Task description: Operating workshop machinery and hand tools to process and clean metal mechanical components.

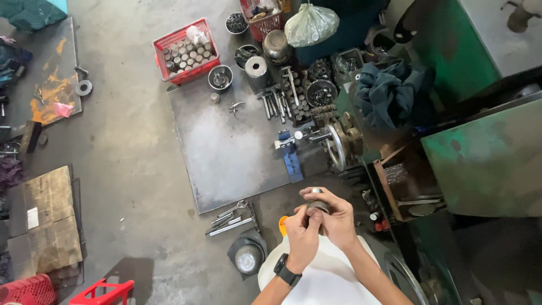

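Both my hands meet low in the middle of the head view, above a white round seat. My right hand wraps around a small grey metal cylinder, with fingers over its top. My left hand, with a black watch on its wrist, presses its fingertips against the same cylinder from the left. An orange object peeks out just left of my left hand.
A steel floor plate lies ahead with loose tools and a blue clamp. A red basket of metal cylinders stands at the back. A green lathe with a handwheel fills the right. Wrenches lie near my feet.
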